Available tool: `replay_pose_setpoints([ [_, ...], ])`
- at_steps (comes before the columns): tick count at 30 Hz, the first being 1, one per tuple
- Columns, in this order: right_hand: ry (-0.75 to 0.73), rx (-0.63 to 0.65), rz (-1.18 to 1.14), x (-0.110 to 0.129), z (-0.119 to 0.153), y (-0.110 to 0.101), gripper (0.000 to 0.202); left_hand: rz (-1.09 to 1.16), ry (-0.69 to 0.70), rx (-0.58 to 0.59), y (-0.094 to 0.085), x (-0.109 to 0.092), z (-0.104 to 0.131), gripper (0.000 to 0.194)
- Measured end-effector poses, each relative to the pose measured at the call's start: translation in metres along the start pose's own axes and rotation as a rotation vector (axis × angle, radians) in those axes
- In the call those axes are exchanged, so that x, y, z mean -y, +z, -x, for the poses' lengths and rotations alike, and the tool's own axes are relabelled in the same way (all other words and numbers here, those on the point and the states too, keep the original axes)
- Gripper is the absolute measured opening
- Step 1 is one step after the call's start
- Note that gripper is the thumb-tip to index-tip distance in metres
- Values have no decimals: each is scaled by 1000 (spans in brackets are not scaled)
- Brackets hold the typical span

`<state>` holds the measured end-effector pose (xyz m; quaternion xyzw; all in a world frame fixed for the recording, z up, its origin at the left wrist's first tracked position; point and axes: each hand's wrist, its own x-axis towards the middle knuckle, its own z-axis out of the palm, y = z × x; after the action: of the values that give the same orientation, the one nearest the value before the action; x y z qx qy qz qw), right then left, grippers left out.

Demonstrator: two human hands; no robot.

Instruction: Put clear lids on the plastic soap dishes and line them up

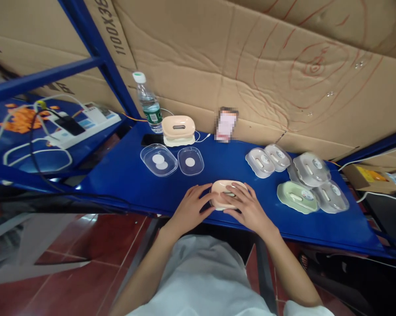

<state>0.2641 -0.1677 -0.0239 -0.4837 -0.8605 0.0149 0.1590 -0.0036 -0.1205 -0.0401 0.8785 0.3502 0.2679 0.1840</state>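
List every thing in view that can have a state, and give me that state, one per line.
Held peach dish: between left hand and right hand
Peach dish by the bottle: on a cream piece
Clear lids: off, on the table
Green box: lidded
Gray boxes: lidded
Bottle: capped, standing
Phone: propped up, screen lit
Power strip: plugged into
Orange pieces: loose heap

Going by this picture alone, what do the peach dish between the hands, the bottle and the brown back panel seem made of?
Peach dish: probably smooth, glossy moulded plastic, from its even colour and rounded rim; glazed ceramic isn't ruled out.
Bottle: likely clear, shiny plastic, being see-through with highlights.
Back panel: apparently matt cardboard, brown, creased and printed.
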Motion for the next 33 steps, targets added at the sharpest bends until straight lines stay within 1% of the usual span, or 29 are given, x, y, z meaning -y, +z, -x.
replay_pose_setpoints([
  [4, -19, -33, -5, 1, 2, 4, 45, -20, 29, -8, 0, 1, 0, 34],
  [9, -10, -13, 8, 7, 0, 7, 47, -42, 49, 42, -8, 6, -1, 30],
  [11, 8, -2, 6, 9, 0, 7, 48, -72, 56, -2, -11, 11, -5, 31],
  [12, 21, 2, 8, 9, -1, 7, 49, -100, 35, -54, -13, 13, -8, 37],
  [14, 52, 7, 14, 10, -2, 5, 51, -181, -62, -181, -16, 20, -18, 49],
  [15, 66, 11, 13, 9, -3, 4, 52, -231, -126, -231, -18, 24, -24, 53],
  [16, 77, 14, 9, 9, -4, 3, 52, -278, -187, -257, -20, 28, -31, 52],
  [17, 87, 13, 2, 8, -5, 2, 53, -316, -237, -254, -21, 31, -38, 48],
  [19, 110, -16, -21, 8, -6, 0, 54, -349, -300, -209, -25, 37, -51, 33],
  [21, 143, -96, -56, 8, -6, -1, 54, -347, -326, -172, -29, 38, -59, 23],
  [22, 161, -150, -82, 9, -6, -1, 53, -334, -324, -181, -30, 36, -61, 22],
  [23, 176, -205, -115, 10, -6, -1, 51, -311, -310, -206, -30, 32, -61, 22],
  [25, 200, -304, -213, 15, -7, 0, 51, -205, -248, -270, -27, 17, -57, 20],
  [27, 231, -382, -343, 21, -10, 0, 60, -15, -136, -292, -18, -6, -49, 19],
  [28, 251, -404, -408, 24, -12, -1, 68, 91, -66, -276, -11, -19, -44, 19],
  [29, 272, -405, -468, 27, -14, -3, 74, 183, 3, -261, -3, -32, -39, 20],
  [30, 287, -377, -521, 29, -16, -6, 78, 258, 68, -258, 6, -45, -34, 21],
  [32, 290, -268, -599, 30, -19, -14, 79, 331, 146, -288, 22, -65, -27, 31],
  [33, 285, -225, -619, 28, -20, -18, 77, 333, 171, -299, 27, -71, -24, 38],
])
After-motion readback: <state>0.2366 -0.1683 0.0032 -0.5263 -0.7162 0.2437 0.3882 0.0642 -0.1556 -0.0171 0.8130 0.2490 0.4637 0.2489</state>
